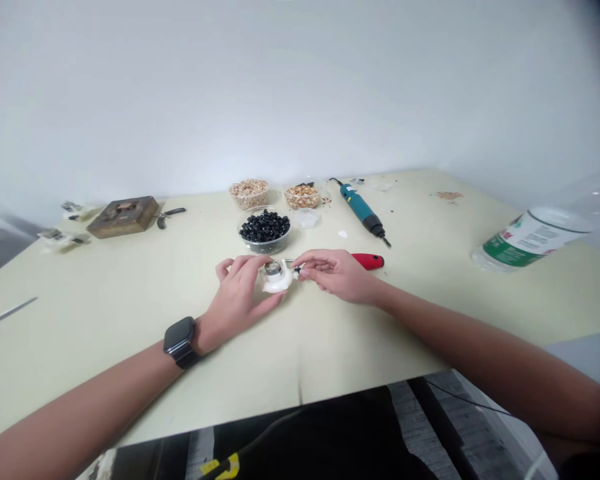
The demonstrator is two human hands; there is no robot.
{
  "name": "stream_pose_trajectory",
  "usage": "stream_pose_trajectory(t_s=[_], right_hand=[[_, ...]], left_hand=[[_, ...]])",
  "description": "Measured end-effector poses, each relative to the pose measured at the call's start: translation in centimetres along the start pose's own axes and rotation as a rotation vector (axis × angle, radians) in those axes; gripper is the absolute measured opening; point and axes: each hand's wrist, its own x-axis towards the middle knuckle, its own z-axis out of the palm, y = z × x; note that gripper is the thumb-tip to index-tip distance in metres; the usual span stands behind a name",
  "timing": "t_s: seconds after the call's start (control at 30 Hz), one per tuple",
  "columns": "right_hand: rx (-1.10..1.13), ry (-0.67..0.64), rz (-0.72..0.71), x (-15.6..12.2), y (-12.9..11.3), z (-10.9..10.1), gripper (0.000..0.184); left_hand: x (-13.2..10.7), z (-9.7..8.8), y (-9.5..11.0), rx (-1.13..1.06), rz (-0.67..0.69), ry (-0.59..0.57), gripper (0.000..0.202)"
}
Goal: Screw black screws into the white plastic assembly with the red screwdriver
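Observation:
A small white plastic part (277,284) with a round metal piece in its top rests on the table. My left hand (237,293), with a black watch at the wrist, holds it from the left between thumb and fingers. At its right side my right hand (337,273) is closed in a pinch on a small black piece (297,269), whose exact shape is too small to make out. Partly behind my right hand lies a red-handled tool (369,261) with a thin metal shaft. Just beyond my hands stands a clear tub of black pieces (265,230).
Behind stand two tubs of small tan pieces (250,192) and orange-brown pieces (303,196). A teal rotary tool (363,210) lies to their right. Far right is a large clear bottle (525,240). A brown block (124,217) sits at left, scissors (7,315) at the left edge.

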Motion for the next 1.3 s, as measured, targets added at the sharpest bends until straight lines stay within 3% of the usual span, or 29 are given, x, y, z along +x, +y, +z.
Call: stream_pose_trajectory(t_s=[0.6, 0.8, 1.0, 1.3], right_hand=[[-0.108, -0.021, -0.146, -0.4, 0.1, -0.1, 0.031], [-0.247, -0.048, -0.197, -0.5, 0.1, -0.2, 0.038], [-0.36, 0.046, -0.362, -0.3, 0.9, 0.0, 0.028], [-0.429, 0.125, -0.46, -0.5, 1.2, 0.6, 0.025]], left_hand=[[0.1, -0.3, 0.4, -0.075, -0.053, 0.003, 0.046], [0.0, 0.0, 0.2, -0.118, -0.062, 0.019, 0.043], [-0.1, 0.4, -0.2, -0.167, -0.04, 0.053, 0.042], [-0.1, 0.5, -0.4, -0.188, -0.01, 0.073, 0.044]])
